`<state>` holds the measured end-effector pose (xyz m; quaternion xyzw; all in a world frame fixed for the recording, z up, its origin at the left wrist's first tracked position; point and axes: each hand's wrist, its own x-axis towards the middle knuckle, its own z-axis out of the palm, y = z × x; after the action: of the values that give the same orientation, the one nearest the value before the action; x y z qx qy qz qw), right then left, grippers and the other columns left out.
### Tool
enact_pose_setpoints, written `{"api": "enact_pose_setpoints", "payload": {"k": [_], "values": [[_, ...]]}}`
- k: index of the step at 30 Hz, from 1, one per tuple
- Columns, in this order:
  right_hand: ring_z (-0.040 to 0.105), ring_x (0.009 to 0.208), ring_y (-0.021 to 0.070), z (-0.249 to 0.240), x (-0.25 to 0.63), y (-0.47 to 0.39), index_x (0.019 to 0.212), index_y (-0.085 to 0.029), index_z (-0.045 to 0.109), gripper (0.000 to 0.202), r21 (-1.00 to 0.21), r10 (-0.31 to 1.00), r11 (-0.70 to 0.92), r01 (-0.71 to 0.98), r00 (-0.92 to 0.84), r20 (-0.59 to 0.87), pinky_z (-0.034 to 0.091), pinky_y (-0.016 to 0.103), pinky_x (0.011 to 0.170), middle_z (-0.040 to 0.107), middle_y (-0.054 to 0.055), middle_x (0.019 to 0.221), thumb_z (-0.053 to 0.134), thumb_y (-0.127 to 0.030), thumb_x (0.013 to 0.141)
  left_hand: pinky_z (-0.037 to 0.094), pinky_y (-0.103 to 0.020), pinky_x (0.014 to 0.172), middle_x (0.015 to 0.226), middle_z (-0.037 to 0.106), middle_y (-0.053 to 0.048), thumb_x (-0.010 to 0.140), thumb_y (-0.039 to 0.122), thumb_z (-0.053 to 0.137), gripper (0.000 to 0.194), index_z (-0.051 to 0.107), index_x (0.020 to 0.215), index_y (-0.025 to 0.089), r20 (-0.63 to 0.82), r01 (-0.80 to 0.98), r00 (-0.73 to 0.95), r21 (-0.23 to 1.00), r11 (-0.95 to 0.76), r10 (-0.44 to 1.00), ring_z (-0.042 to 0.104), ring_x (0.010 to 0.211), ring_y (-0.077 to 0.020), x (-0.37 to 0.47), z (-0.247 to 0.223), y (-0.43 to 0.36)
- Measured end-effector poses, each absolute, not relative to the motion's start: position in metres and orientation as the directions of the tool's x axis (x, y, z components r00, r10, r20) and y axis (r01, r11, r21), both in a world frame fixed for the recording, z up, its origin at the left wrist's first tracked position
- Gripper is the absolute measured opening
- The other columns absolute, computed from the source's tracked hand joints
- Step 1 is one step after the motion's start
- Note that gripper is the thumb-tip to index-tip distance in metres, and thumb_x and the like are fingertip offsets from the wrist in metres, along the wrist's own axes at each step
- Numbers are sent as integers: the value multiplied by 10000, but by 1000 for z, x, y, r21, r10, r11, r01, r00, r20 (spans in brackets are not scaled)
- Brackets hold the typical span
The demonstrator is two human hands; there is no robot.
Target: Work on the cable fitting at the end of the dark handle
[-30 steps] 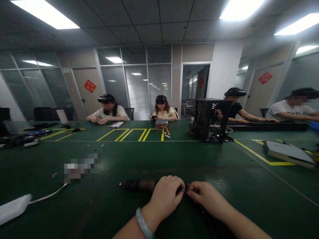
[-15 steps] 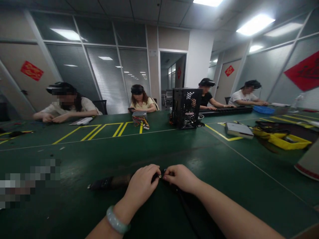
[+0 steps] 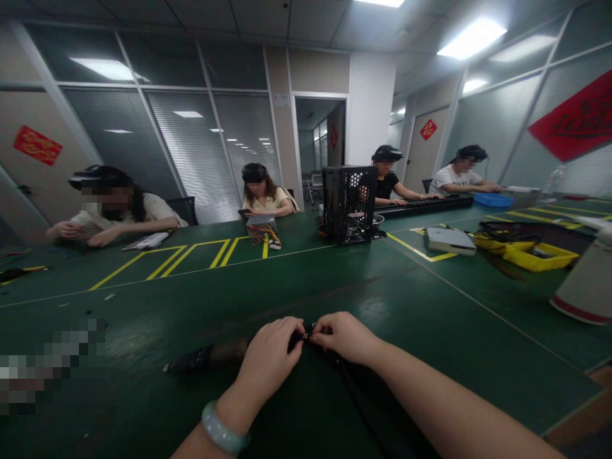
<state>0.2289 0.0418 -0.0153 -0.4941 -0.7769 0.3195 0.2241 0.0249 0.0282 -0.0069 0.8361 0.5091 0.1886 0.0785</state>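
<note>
My left hand (image 3: 273,349) is closed around the rear end of a dark, cylindrical electric screwdriver (image 3: 224,352). The tool lies on its side, its narrow tip pointing left. A small brass-coloured bit of metal (image 3: 305,336) shows at its end, between my hands. My right hand (image 3: 345,338) pinches the end of a black cable (image 3: 351,392) right beside that metal. Fingers cover the joint, so I cannot tell whether cable and screwdriver are connected. From my right hand the cable runs down toward the near edge.
On the green table (image 3: 201,293) stand a black computer case (image 3: 348,205) and a power supply (image 3: 262,224) with loose wires. A grey box (image 3: 449,240), a yellow tray (image 3: 540,256) and a white container (image 3: 584,280) are on the right. Several people sit across the table.
The view has turned slightly to the right, so the background sits farther left. My hands keep the same grip, with the fingertips close together at the metal end.
</note>
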Motion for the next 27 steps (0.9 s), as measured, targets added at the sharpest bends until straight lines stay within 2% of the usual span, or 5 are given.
{"api": "enact_pose_setpoints", "payload": {"k": [17, 21, 27], "values": [[597, 608, 104, -19, 225, 43, 874, -195, 716, 201, -701, 921, 295, 649, -389, 26, 369, 186, 534, 695, -16, 716, 589, -351, 867, 423, -331, 888, 1069, 646, 20, 840, 195, 565, 129, 618, 940, 257, 261, 804, 441, 310, -507, 859, 582, 1010, -181, 26, -4, 28], [598, 630, 113, -16, 223, 40, 875, -214, 722, 198, -623, 918, 347, 701, -391, 71, 363, 200, 550, 693, -20, 725, 573, -343, 884, 426, -337, 883, 1062, 645, 9, 852, 214, 555, 123, 623, 946, 254, 243, 813, 437, 304, -496, 866, 582, 999, -189, 27, -3, 28], [639, 850, 160, -7, 223, 39, 924, -257, 734, 169, -448, 863, 497, 743, -476, 169, 413, 233, 744, 724, -8, 913, 576, -302, 886, 422, -338, 899, 1058, 645, 13, 859, 228, 558, 130, 633, 960, 261, 232, 810, 449, 303, -502, 863, 582, 997, -188, 27, -4, 29]]}}
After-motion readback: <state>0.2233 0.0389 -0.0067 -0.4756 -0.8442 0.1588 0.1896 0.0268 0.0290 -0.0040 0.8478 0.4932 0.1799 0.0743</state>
